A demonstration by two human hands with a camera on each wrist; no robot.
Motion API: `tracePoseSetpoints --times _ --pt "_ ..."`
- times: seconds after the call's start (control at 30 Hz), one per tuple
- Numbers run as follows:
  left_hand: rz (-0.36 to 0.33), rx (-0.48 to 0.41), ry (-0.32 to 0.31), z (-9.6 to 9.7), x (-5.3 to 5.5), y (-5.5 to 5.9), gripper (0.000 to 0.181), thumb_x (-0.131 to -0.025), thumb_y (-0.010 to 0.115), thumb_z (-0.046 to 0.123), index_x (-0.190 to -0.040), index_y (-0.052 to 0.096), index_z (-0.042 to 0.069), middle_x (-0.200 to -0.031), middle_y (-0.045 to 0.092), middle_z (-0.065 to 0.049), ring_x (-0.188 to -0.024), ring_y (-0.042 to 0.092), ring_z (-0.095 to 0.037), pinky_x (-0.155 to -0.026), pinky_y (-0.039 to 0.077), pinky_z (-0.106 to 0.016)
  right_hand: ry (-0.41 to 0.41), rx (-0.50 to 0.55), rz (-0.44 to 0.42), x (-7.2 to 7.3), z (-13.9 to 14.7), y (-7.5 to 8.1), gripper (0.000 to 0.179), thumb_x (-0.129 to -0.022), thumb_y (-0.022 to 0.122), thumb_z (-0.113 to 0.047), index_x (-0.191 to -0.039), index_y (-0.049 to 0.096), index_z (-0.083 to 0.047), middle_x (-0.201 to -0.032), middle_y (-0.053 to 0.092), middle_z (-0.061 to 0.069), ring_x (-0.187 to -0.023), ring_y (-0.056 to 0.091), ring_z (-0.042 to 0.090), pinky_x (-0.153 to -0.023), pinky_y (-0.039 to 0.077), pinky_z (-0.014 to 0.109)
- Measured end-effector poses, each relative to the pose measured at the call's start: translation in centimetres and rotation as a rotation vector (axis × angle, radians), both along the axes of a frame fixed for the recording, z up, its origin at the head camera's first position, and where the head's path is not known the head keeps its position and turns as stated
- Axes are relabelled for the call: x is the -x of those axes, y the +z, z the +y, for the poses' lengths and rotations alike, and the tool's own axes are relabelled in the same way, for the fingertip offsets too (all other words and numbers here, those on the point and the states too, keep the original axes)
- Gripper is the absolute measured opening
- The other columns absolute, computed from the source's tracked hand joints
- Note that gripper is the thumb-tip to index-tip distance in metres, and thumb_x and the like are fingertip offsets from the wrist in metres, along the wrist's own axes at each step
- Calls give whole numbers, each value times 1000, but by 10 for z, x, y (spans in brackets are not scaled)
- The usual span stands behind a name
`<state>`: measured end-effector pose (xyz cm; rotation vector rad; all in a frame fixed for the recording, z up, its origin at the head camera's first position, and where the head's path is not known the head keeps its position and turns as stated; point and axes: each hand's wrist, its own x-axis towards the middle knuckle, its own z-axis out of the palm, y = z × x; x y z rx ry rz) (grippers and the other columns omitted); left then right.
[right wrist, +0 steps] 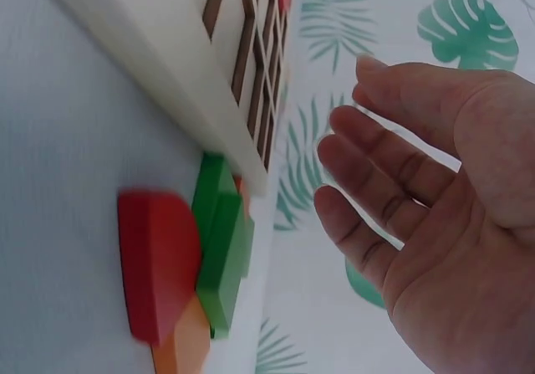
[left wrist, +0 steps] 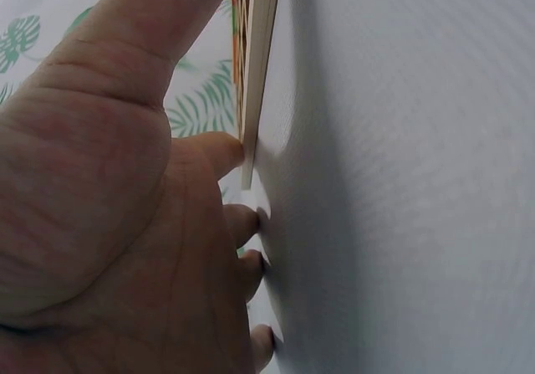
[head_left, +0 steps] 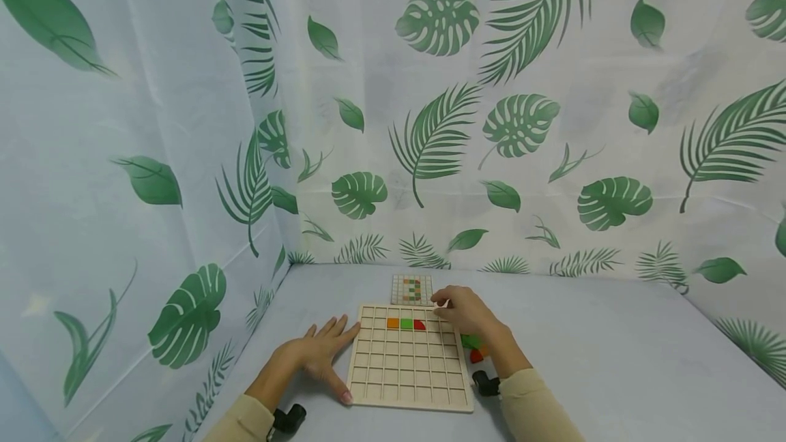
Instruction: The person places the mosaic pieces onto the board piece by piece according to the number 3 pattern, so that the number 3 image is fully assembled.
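A wooden grid board [head_left: 411, 379] lies flat in front of me. Near its top, an orange square [head_left: 393, 323], a green square [head_left: 406, 324] and a red round-edged piece [head_left: 419, 325] sit side by side in one row. My left hand [head_left: 321, 353] is spread at the board's left side, with thumb and forefinger touching its edge. Over the upper right corner, my right hand [head_left: 468, 312] hovers with fingers loosely bent; the right wrist view shows nothing in it. Below that hand, loose pieces lie beside the board, among them a red one [right wrist: 159, 261] and a green one [right wrist: 219, 265].
Beyond the board lies a small pattern card [head_left: 398, 290] with a printed grid of coloured cells. Leaf-print curtains [head_left: 442, 224] stand behind the table and along its left. An orange piece [right wrist: 184, 340] is partly covered in the loose pile.
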<state>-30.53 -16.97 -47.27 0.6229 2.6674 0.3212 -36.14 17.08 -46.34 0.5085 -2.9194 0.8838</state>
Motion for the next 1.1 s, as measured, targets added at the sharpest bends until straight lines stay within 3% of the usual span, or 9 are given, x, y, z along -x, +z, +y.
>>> tracePoseSetpoints --times 0.17,0.43,1.1 --pt "1 -2 2 0 0 0 136 -64 92 66 -169 16 25 -176 9 -14 -163 6 -38 -127 10 -67 -10 0 3 -1 7 2 25 -97 73 -11 -121 76 -6 -110 73 8 -91 62 18 -86 58 41" --pt "5 -11 2 0 -1 0 136 -63 92 66 -168 16 24 -176 9 -15 -163 6 -38 -127 10 -68 -47 1 -31 2 17 1 25 -97 73 -12 -122 76 -7 -107 71 4 -90 60 18 -80 58 35" --pt "6 -9 -3 -2 4 -6 137 -62 92 68 -168 17 25 -176 10 -14 -163 7 -38 -127 10 -67 -96 -4 -70 8 44 -5 23 -95 74 -8 -117 77 -6 -108 72 8 -91 60 20 -80 59 36"
